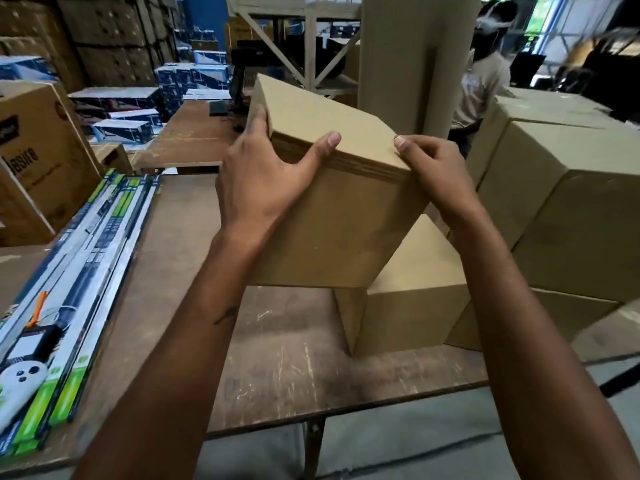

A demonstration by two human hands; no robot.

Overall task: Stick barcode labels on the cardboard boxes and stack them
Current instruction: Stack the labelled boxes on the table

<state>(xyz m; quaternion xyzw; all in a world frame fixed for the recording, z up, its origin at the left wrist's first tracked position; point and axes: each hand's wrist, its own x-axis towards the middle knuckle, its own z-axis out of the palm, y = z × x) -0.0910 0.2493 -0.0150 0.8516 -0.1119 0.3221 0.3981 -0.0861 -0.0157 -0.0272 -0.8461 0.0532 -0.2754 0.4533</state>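
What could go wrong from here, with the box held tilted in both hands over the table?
1. The held box is tilted and gripped only near its top edge by the left hand and right hand; it might slip.
2. Its lower corner sits close to the smaller box on the table and could knock it.
3. No barcode label is visible on its visible faces; stacking now may skip labelling.

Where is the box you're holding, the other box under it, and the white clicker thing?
held box [332,216]: head view, front face.
lower box [415,317]: head view, front face.
white remote [21,379]: head view, its body.
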